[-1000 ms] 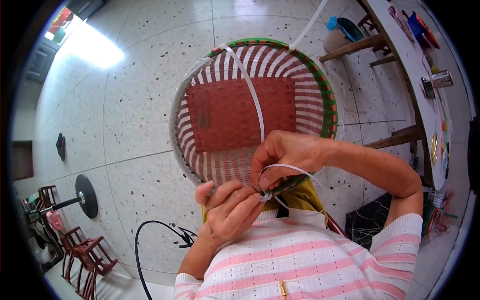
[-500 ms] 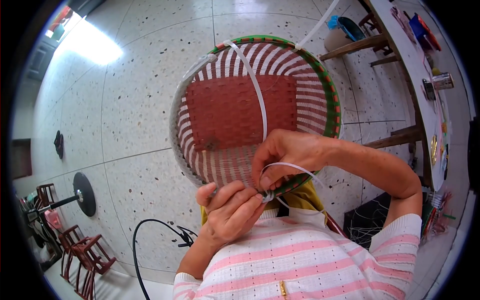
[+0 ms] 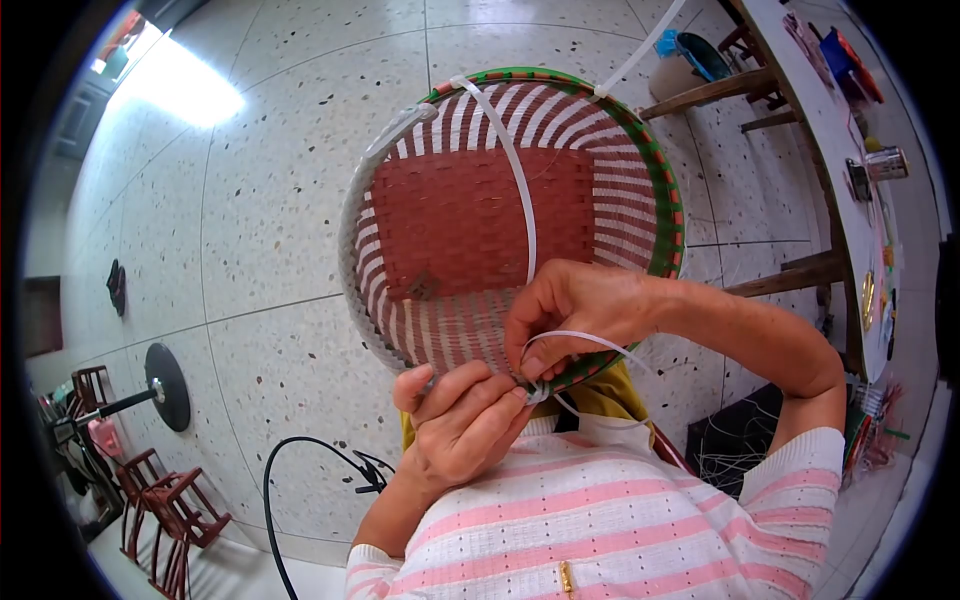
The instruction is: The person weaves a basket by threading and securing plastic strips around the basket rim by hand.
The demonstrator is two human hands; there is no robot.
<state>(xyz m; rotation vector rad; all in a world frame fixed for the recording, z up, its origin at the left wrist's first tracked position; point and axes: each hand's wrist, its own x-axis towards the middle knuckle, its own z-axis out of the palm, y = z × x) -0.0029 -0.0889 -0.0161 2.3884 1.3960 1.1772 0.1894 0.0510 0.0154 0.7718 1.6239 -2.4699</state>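
Observation:
A woven basket [image 3: 490, 215] with a red-brown base and striped sides sits against my lap. Part of its rim is green with orange marks; the left part is wrapped in pale grey strip. My left hand [image 3: 462, 420] is closed over the near rim, fingers wrapped around it. Just to its right, my right hand [image 3: 580, 310] is pinched at the rim where the wrapping ends. A thin white plastic strip [image 3: 590, 337] loops out from its fingertips. Another white strip [image 3: 515, 180] crosses the basket from the far rim to behind my right hand.
A long table [image 3: 820, 130] with small items stands at right, a bucket [image 3: 690, 70] near its legs. A black box [image 3: 735, 435] with loose strip ends lies right of my lap. Small wooden chairs [image 3: 180, 505] and a round black stand base [image 3: 168, 388] are at left.
Almost nothing differs. The thin white strip's loop at my right hand has risen slightly, and the basket has shifted very slightly; both hands stay at the rim.

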